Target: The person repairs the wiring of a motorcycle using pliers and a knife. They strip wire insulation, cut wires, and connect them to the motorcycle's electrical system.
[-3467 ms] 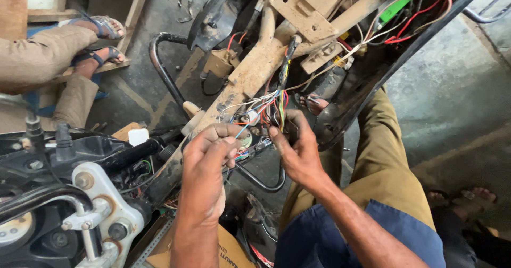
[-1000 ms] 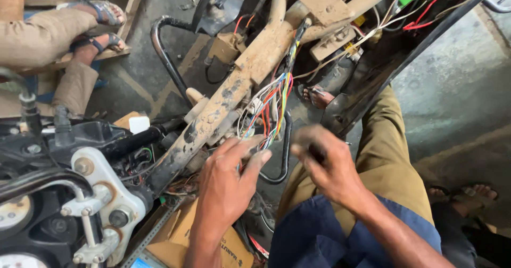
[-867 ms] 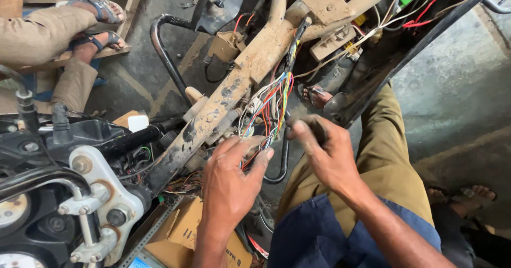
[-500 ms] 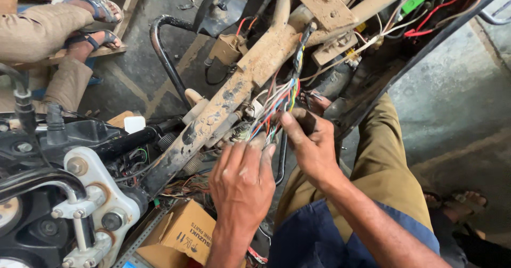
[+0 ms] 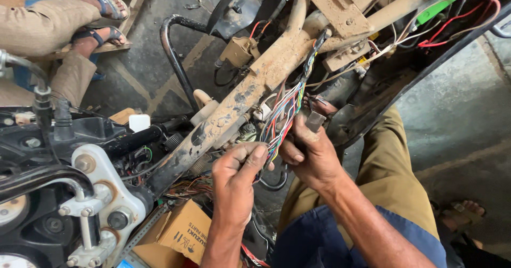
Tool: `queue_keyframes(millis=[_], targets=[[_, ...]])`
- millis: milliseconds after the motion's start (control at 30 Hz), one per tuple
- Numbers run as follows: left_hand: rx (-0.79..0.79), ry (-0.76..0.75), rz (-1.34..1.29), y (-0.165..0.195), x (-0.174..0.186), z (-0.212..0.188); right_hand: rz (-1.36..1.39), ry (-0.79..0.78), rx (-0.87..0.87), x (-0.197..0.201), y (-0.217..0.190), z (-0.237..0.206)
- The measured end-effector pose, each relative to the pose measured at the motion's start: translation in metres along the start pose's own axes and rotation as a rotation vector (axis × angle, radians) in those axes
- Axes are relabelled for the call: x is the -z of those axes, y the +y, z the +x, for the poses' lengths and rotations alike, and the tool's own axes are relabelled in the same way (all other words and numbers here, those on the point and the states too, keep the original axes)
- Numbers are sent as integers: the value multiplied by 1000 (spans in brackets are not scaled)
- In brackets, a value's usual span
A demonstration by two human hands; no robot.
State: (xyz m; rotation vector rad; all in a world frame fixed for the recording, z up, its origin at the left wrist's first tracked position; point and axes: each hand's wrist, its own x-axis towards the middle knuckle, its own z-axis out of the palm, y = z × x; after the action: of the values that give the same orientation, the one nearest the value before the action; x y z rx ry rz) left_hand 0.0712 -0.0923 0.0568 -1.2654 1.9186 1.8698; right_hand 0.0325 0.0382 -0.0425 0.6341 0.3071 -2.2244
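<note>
While the left hand (image 5: 237,172) pinches the multicoloured wire bundle (image 5: 282,116) at frame centre, the right hand (image 5: 311,153), curled around a small grey metal piece (image 5: 314,121), should work gently beside the muddy frame tube (image 5: 255,87).

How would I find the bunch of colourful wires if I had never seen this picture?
Look for the long muddy metal frame bar slanting across the middle. Follow it down to where the two hands, left hand and right hand, meet. The bunch of wires hangs right there, the only thick bundle striped with red, blue, green and white.
</note>
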Motion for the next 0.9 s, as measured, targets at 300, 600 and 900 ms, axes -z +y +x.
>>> queue_keyframes(millis=[300,600,900], targets=[[15,138,403,29,-14,0,-280,142,2,4,-16,1],[-684,193,1097,51,-55,11,-358,248,72,1,-26,0],[-452,144,678,20,-57,28,-488,276,94,-6,-33,-4]])
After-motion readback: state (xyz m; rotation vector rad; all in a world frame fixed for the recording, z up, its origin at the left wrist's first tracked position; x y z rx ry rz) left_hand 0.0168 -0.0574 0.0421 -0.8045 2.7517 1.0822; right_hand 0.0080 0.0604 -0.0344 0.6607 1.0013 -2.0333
